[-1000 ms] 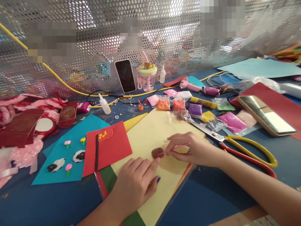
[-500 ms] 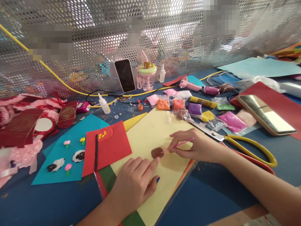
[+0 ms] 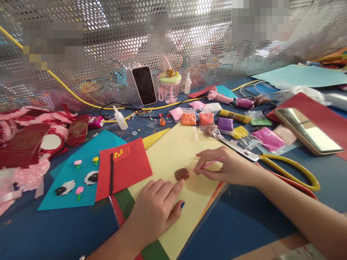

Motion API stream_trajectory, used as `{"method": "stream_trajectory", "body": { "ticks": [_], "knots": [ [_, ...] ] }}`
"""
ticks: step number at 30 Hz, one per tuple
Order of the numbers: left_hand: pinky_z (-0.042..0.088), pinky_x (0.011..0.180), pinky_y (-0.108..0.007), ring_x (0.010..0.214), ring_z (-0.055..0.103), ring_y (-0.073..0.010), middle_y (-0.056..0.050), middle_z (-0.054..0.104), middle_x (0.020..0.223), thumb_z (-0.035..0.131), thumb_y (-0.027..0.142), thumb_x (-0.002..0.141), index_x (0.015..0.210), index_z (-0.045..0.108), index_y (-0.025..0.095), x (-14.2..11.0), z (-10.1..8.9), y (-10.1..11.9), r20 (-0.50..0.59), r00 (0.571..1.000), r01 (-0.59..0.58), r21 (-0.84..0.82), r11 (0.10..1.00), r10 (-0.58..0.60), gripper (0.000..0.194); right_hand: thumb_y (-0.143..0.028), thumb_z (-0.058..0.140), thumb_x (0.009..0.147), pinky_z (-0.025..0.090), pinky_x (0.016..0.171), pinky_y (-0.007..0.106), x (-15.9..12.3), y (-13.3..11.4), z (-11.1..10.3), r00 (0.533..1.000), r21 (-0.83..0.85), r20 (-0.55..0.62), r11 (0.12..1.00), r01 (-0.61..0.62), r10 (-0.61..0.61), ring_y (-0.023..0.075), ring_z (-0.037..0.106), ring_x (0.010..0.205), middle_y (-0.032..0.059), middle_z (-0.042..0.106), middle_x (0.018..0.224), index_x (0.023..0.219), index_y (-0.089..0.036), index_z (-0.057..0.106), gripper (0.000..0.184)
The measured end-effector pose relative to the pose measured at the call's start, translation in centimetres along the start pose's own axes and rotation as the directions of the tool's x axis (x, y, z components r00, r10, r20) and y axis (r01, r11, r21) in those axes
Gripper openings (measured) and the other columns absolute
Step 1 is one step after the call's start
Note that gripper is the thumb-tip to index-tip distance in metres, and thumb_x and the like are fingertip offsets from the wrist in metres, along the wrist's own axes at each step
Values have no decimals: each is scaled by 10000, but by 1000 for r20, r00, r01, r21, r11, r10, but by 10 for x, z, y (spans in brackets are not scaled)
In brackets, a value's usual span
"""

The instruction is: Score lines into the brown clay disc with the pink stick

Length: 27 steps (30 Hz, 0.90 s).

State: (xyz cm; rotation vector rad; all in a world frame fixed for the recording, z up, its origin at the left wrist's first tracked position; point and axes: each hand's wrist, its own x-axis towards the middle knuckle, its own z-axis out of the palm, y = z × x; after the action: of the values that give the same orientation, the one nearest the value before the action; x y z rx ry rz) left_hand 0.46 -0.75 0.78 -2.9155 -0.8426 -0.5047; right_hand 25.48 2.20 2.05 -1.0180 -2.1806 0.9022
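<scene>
Brown, oval and apparently soft like modelling clay, the small grooved piece (image 3: 180, 174) lies on the pale yellow sheet (image 3: 162, 153), just to the left of our right grip. We take the step in hand to be the marking of its surface, since lines already run across it. Our left hand (image 3: 155, 204) is loosely open, palm down, its index fingertip at the piece's near edge. Our right hand (image 3: 227, 168) pinches a thin pink stick (image 3: 213, 162) between thumb and fingers, clear of the piece; we cannot tell exactly where its working tip ends.

In our judgement, another stroke would call for a light, low touch in line with the grooves, the left fingertip steadying the edge without denting it.

Further out, the large steel scissors with yellow and red handles (image 3: 252, 156) lie just to the right of the right grip, partly behind its wrist. Beyond that grip are the clear packet of orange material (image 3: 188, 118) and the packet of purple material (image 3: 225, 124). The red rectangular sheet with a black strip (image 3: 132, 169) lies left of both hands, overlapping the blue sheet with sheep and flowers (image 3: 86, 155) on the dark blue tabletop (image 3: 244, 220).
</scene>
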Motion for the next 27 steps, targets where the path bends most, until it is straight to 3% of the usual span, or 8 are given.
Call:
{"method": "stream_trajectory", "body": {
  "ticks": [22, 27],
  "knots": [
    [424, 608, -350, 716, 559, -217, -70, 641, 806, 396, 199, 929, 1173, 609, 68, 0, -1, 1, -22, 1000, -2, -33, 999, 1, 349, -99, 603, 763, 500, 949, 326, 1, 1, -4, 1000, 9, -14, 1000, -23, 23, 134, 680, 735, -2, 739, 826, 861, -193, 707, 171],
    [453, 756, -377, 915, 544, -237, -95, 611, 1004, 416, 167, 913, 1257, 571, 150, 4, -6, -11, -31, 986, 159, -75, 984, -162, 378, -160, 606, 799, 521, 883, 304, 0, -4, -3, 1000, 60, -4, 998, -30, 31, 138, 682, 743, 10, 745, 839, 851, -191, 703, 115]
  ]
}}
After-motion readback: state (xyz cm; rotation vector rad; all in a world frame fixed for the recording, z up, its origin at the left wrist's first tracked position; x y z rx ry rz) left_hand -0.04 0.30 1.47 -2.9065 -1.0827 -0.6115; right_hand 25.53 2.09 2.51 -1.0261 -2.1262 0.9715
